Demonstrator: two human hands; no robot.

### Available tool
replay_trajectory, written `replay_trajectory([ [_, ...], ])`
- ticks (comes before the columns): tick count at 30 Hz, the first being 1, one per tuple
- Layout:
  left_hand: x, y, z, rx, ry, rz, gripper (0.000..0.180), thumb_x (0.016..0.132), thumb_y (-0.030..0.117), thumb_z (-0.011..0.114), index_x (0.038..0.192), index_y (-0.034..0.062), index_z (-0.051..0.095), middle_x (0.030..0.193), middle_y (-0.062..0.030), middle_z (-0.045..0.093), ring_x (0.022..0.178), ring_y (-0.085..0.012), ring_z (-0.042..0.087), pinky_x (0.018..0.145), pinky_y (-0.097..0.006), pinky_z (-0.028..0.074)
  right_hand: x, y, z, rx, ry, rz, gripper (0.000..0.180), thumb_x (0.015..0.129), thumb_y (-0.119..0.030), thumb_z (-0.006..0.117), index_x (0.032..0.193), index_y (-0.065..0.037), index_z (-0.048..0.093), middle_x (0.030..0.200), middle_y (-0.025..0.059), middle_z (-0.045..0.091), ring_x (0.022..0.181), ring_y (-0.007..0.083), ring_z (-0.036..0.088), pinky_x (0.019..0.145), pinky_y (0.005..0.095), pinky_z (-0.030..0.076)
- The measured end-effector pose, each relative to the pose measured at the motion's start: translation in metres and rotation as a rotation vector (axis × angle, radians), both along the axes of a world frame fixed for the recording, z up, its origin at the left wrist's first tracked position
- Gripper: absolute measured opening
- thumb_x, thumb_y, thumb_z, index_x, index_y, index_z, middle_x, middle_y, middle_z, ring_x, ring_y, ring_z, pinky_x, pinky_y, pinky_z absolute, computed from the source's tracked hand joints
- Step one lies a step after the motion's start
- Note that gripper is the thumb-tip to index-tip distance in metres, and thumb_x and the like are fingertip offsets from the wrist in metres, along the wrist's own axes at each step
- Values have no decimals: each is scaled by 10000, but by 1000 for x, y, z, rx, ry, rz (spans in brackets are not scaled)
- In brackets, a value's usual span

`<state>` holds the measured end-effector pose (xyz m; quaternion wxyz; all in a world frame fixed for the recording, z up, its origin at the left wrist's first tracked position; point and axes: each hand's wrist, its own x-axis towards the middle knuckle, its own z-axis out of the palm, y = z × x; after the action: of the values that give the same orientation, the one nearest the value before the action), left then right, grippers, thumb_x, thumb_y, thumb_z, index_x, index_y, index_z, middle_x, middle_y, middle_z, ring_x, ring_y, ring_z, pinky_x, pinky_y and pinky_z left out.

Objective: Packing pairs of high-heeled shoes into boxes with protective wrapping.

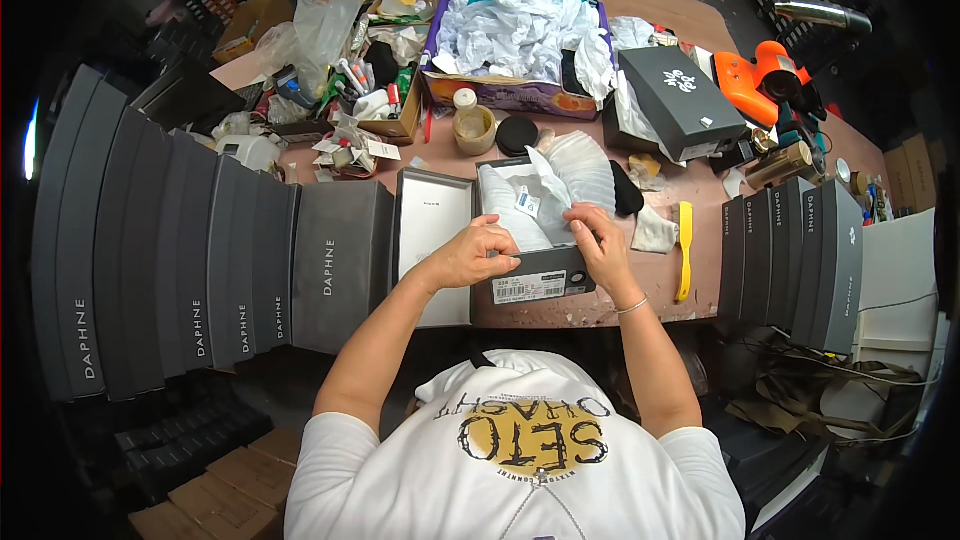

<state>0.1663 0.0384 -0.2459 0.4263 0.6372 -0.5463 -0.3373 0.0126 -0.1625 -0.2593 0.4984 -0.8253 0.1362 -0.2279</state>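
The grey box (552,263) stood open on the counter (655,288) at six o'clock, lid (430,212) off at nine, tissue paper (548,180) not yet folded over. The right hand (597,245) pinched the tissue; the left hand (467,252) sat at seven, its grip too obscured to tell.

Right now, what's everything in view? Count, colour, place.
Table: one, pinkish, centre
Open box: one, dark grey, table's near side
White paper: uncounted, white, inside open box
Lid: one, white inside, left of open box
Grey boxes: several, dark grey, both table sides
Purple carton: one, purple, rear, holding crumpled paper
Jar: one, yellowish, behind open box
Yellow tool: one, yellow, right of open box
Orange tool: one, orange, right rear
Mixed clutter: uncountable, many colours, left rear
Left hand: one, bare, at open box's near left corner
Right hand: one, bare, at white paper
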Motion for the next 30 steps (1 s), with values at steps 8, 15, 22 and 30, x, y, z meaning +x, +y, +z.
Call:
replay_trajectory([
  [8, -72, 33, -59, -53, -380, -107, 178, 779, 222, 661, 757, 50, 624, 882, -51, 595, 953, -203, 572, 1042, -500, 284, -75, 38, -56, -416, 105, 137, 191, 789, -91, 630, 971, -34, 628, 1064, 126, 610, 1140, 310, 524, 964, 434, 377],
  [15, -107, 44, -111, 54, -441, 88, 246, 792, 244, 645, 956, 61, 634, 1139, -114, 554, 1161, -282, 480, 1057, -537, 264, -3, 39, -33, -121, 85, 86, 314, 824, -69, 608, 1125, 12, 570, 1138, 211, 587, 1004, 402, 585, 860, 408, 483],
  [22, -116, 33, -116, 231, -660, 167, 428, 811, 259, 638, 1186, 61, 576, 1375, -170, 423, 1352, -344, 283, 1093, -574, 171, 84, 20, -130, -584, 765, 259, 688, 795, -5, 517, 1428, -56, 255, 1042, 311, 572, 859, 435, 627, 731, 466, 521],
  [30, -107, 32, -122, 201, -366, 194, 403, 817, 243, 652, 1170, 63, 579, 1373, -177, 410, 1322, -355, 329, 1083, -550, 221, 52, -28, 25, -556, 662, 181, 773, 777, -51, 568, 1459, -65, 203, 1117, 294, 558, 961, 433, 598, 815, 459, 496],
])
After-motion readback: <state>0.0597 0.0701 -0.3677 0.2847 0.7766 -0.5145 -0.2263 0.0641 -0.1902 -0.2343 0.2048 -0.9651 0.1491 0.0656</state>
